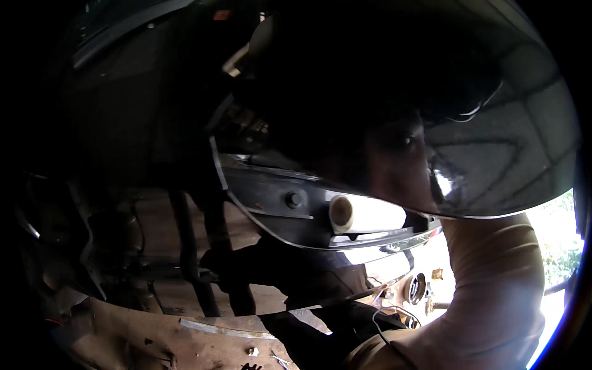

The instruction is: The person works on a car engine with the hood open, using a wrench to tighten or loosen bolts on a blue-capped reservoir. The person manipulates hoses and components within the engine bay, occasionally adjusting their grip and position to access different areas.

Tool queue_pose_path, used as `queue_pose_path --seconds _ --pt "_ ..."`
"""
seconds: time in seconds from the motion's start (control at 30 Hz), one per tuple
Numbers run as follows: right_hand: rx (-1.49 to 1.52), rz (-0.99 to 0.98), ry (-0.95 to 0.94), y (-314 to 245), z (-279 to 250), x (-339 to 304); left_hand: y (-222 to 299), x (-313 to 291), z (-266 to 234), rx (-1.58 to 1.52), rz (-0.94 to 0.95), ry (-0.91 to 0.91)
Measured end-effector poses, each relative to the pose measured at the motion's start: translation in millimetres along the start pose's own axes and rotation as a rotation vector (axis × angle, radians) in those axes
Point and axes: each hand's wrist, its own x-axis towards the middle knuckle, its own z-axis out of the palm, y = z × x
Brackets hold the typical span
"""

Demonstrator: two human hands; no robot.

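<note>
A glossy black curved panel (505, 166) fills the upper right, close in front of me. An arm in a tan sleeve (493, 283), which looks like my right one, rises from the lower right and passes behind the panel's lower edge. Its hand is hidden there, so its fingers and anything in them cannot be seen. My left hand does not show. Under the panel, a dark bracket with a round-headed bolt (294, 199) sits beside a white cylinder (377, 214) with a brownish end.
A second shiny dark surface (271, 290) with reflections curves below. On the brown ground (142, 336) lie a pale flat strip (228, 328) and a small white scrap (253, 351). A thin dark cable (381, 330) loops near the sleeve, by a round ring-shaped part (416, 288).
</note>
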Motion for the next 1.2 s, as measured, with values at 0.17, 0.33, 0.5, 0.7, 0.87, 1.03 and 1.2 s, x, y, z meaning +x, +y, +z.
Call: queue_pose_path --seconds 0.17,0.33,0.5,0.7,0.87,1.03,1.2 --pt "0.021 -0.025 -0.032 -14 2 -7 10 -10 17 -0.006 -0.044 0.171" --pt "0.093 -0.101 -0.004 -27 19 -2 -9 -46 22 -0.233 -0.01 0.234" --pt "0.119 -0.134 0.048 -41 23 13 -29 -35 25 -0.099 -0.045 0.383" --pt "0.059 0.047 0.094 0 9 -8 9 -5 27 0.072 0.125 0.108" --pt "0.189 0.208 0.239 13 1 -38 76 -43 79 0.172 0.038 0.221" --pt "0.947 0.071 0.595 -19 4 -74 100 -66 82 0.065 0.05 0.262" --pt "1.998 0.038 0.68 -52 0 -118 106 -77 65 0.05 0.072 0.27"
